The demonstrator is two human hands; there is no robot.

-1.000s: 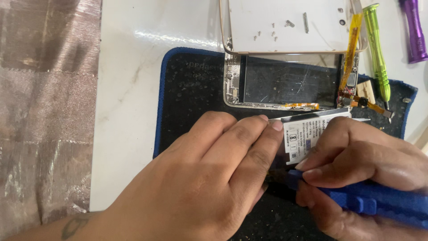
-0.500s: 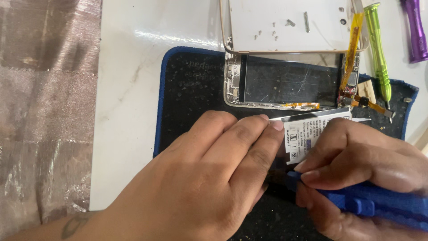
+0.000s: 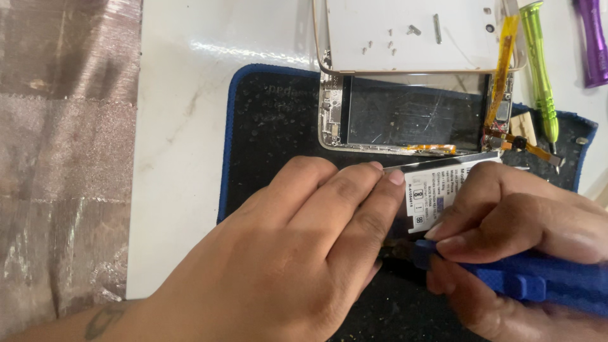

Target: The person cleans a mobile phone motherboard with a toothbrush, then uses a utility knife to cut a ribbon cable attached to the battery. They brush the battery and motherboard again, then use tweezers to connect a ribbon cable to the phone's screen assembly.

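Almost nothing has moved since the earlier frames: both hands stay in the same pose, with only a slight shift of the right fingers over the battery. Left hand (image 3: 285, 253) lies flat, palm down, on the black mat (image 3: 272, 120), its fingertips (image 3: 396, 177) pressing against the left end of the white-labelled battery (image 3: 437, 190); its grip is loose, fingers extended together and closed on nothing. Right hand (image 3: 519, 221) curls around a blue pry tool (image 3: 525, 278), thumb and forefinger pinched tight on the shaft near its tip, which points left toward the lower edge of the battery and meets a dark strip there. Right fingers also rest on top of the battery, covering its right part.

Battery sits near the middle of the mat, just in front of the opened phone frame (image 3: 405, 117), whose dark empty bay faces up. An orange ribbon cable (image 3: 503, 69) runs along the frame's right end. White back cover (image 3: 411, 31) lies just beyond the frame, overlapping the mat's far edge, with small screws (image 3: 389, 45) scattered on it. Green screwdriver (image 3: 541, 76) and purple tool (image 3: 592, 44) lie at the far right corner of the white desk (image 3: 177, 126). Grey fabric (image 3: 63, 158) covers the left side.
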